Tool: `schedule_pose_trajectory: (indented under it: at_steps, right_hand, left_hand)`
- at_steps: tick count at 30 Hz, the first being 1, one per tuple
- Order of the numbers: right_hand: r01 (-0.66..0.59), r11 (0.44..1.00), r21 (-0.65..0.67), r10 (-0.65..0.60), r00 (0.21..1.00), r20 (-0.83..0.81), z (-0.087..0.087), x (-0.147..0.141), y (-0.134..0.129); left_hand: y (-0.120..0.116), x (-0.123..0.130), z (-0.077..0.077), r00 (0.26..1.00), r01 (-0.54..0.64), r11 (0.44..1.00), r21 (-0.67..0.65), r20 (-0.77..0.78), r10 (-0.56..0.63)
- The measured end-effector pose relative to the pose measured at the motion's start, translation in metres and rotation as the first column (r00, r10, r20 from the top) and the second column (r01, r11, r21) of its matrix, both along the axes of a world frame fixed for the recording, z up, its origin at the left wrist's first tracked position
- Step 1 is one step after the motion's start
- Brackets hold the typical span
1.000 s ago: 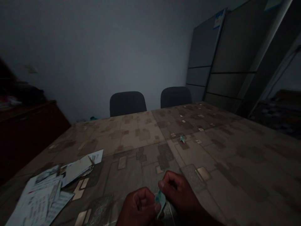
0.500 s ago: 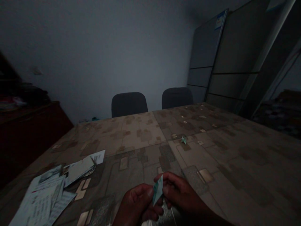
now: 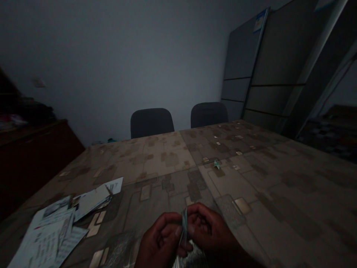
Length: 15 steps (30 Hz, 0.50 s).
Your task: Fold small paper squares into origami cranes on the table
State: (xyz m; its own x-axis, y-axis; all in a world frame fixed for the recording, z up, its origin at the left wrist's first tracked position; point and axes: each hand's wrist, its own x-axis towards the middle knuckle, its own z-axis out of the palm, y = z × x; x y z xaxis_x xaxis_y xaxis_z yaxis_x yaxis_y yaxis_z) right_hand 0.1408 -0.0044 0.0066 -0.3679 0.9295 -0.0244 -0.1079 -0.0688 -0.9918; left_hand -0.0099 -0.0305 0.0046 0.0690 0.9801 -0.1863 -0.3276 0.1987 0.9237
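Between my two hands, near the front edge of the table, is a small piece of folded greenish paper [image 3: 184,225], seen almost edge-on. My left hand [image 3: 163,238] pinches it from the left, thumb and fingers closed. From the right, my right hand [image 3: 209,230] grips it too, with thumb and forefinger at its side. Fingertips hide part of the paper. Farther off on the tablecloth sits a small folded green paper figure [image 3: 216,164], apart from both hands.
Loose printed papers [image 3: 44,238] and a stack of cards or slips [image 3: 93,203] lie on the left of the patterned table [image 3: 156,160]. Two dark chairs [image 3: 152,123] stand behind it by the wall. A dark red cabinet [image 3: 39,152] is at left, a tall wardrobe [image 3: 276,67] at right.
The folded paper has turned from showing its broad triangular face to nearly edge-on. Both hands still hold it, their fingers slightly shifted. The view has moved a little.
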Motion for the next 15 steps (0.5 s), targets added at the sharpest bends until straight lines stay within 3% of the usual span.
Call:
schedule_pose_trajectory:
  at_steps: [6,15]
  right_hand:
    - [0.009,0.999,0.033,-0.011,0.998,0.059,0.007,0.0,0.0]
    - [0.038,0.996,0.081,-0.046,0.994,0.099,0.008,0.001,0.0]
  left_hand:
    - [-0.003,0.003,0.009,0.996,-0.048,0.999,-0.001,-0.082,0.047]
    - [-0.002,0.004,0.008,0.999,-0.051,0.998,-0.025,-0.002,0.051]
